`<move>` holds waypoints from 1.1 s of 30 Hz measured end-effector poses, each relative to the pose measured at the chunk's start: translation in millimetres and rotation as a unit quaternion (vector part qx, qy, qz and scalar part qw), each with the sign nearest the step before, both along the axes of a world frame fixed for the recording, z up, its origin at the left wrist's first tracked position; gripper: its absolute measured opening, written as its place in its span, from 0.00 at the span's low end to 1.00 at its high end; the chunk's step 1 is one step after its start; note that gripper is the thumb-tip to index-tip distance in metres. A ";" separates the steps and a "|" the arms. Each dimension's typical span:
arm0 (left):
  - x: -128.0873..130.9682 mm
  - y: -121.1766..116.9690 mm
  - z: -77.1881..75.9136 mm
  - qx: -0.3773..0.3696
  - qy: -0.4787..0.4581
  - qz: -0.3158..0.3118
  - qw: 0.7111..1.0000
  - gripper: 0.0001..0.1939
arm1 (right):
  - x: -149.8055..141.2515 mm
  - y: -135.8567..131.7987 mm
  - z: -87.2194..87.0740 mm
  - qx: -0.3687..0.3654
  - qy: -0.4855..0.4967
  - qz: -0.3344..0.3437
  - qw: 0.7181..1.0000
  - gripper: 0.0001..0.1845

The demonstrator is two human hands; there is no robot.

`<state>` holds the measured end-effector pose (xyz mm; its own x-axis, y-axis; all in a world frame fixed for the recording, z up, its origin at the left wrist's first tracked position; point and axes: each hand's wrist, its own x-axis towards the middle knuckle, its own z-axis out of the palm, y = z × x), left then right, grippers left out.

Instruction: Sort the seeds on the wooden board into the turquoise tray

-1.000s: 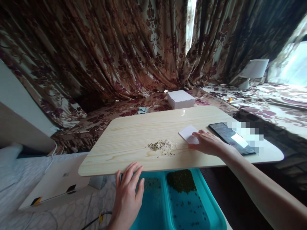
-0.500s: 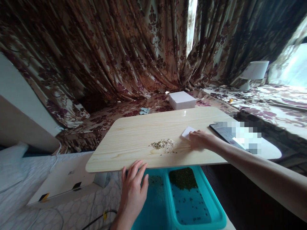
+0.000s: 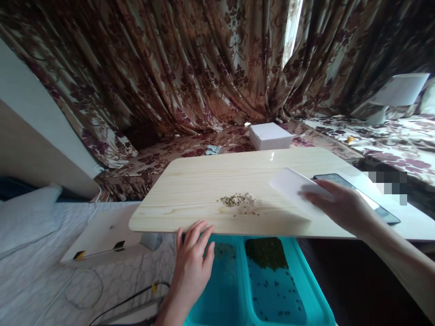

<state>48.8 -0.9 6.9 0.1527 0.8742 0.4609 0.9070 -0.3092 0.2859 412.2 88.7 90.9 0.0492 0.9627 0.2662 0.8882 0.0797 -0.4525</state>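
Seed pile (image 3: 241, 202): lying between the two hands, ahead and slightly right of the left hand (image 3: 194, 262), leftward of the right hand (image 3: 343, 203); longer side to side than front to back, roughly along the near edge of the table (image 3: 193, 176); darker toward the left hand, paler toward the right; touched by neither.
Nearer hand: hard to call, perhaps the left by its fingertips; on the right, the gap mostly bridged by the white card (image 3: 288, 181), with its free end just beside the paler grains.
White card: stretching leftward and away from the right fingers, tilted, blurred; seemingly raised, to judge by the shadow beneath.
Right hand: gripping the card's near end; exact finger placement lost in blur.
Left hand: spread-fingered, holding nothing, with fingertips resting at the table's near edge.
Turquoise tray (image 3: 317, 290): below that edge, just right of the left hand and partly behind it; divided in two, with a dark green heap (image 3: 267, 252) at the far end of the right compartment.
Touchscreen (image 3: 385, 213): on the table beyond the right hand, partly covered by it.
White box (image 3: 271, 136): well beyond both hands, past the table's far edge.
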 end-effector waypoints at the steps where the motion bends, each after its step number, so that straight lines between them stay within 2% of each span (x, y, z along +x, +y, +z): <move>1: 0.0 -0.2 0.4 -0.003 0.001 0.001 1.000 0.18 | -0.1 -7.8 -3.0 0.006 0.024 -0.001 1.000 0.17; 4: 0.1 -0.4 1.0 -0.008 0.003 0.003 1.000 0.18 | -7.7 -29.5 -6.7 0.014 0.098 0.009 0.995 0.22; 7: 0.3 -0.1 0.5 -0.003 0.001 0.006 1.000 0.18 | -22.2 -43.1 -8.6 0.008 0.264 0.006 0.964 0.25; 9: 0.6 0.0 -0.1 0.001 -0.002 0.005 1.000 0.18 | -30.7 -46.6 -11.7 0.009 0.310 0.008 0.951 0.24; 12: 1.5 -0.4 -0.1 0.002 -0.005 0.000 1.000 0.17 | -36.5 -46.7 -17.8 0.007 0.311 0.019 0.950 0.23; 16: -1.6 2.5 3.3 0.007 -0.015 0.002 1.000 0.17 | -36.6 -46.7 -19.6 0.002 0.306 -0.003 0.952 0.24; 19: -11.4 10.2 7.4 0.038 -0.027 0.038 0.998 0.17 | -37.9 -48.9 -16.2 0.006 0.302 -0.008 0.953 0.23; 23: -20.9 21.6 14.0 0.072 -0.043 0.082 0.993 0.17 | -40.7 -50.0 -15.4 0.000 0.313 0.020 0.950 0.23; 25: -16.2 25.3 18.9 0.074 -0.027 0.068 0.995 0.14 | -40.7 -48.4 -16.9 0.009 0.314 0.021 0.949 0.23; 30: 11.4 33.5 34.4 0.014 0.015 0.001 1.000 0.14 | -40.0 -42.6 -18.9 0.007 0.313 0.013 0.950 0.23; 33: 18.5 39.3 40.0 0.001 0.029 -0.004 1.000 0.15 | -44.1 -40.9 -19.3 0.008 0.311 0.014 0.950 0.21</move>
